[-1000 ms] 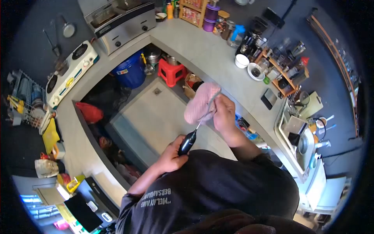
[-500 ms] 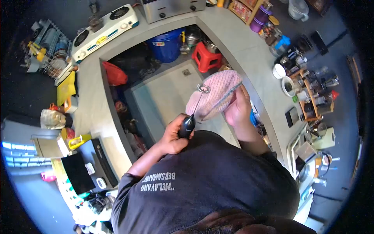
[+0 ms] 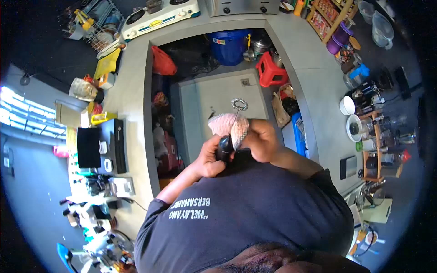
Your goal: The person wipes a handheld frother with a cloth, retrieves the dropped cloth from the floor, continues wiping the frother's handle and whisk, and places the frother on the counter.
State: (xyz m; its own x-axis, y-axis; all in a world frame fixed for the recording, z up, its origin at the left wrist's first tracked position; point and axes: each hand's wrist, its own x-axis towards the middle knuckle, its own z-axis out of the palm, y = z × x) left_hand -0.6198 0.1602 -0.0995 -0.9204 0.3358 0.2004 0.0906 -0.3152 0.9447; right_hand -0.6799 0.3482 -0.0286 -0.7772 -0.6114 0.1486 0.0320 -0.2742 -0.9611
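My left hand point(image 3: 210, 158) is wrapped round the black handle of a handheld milk frother point(image 3: 225, 144) close to my chest. Its thin shaft points away from me and ends in a coiled metal whisk ring. A pink knitted cloth point(image 3: 222, 123) with a grey edge is gathered around the lower shaft, just above the handle. My right hand point(image 3: 261, 140) grips this cloth from the right side, its fingers partly hidden and slightly blurred. The whisk ring sticks out beyond the cloth.
A grey counter point(image 3: 314, 100) surrounds me on three sides. Under it are a blue bucket point(image 3: 229, 48), a red stool point(image 3: 271, 70) and a red bag point(image 3: 163, 61). A stove point(image 3: 161, 20) stands at the back left; a wooden rack point(image 3: 373, 150) with jars stands right.
My right hand has moved left and in toward the frother, bunching the spread cloth around its shaft. The view has shifted, while my left hand keeps hold of the handle.
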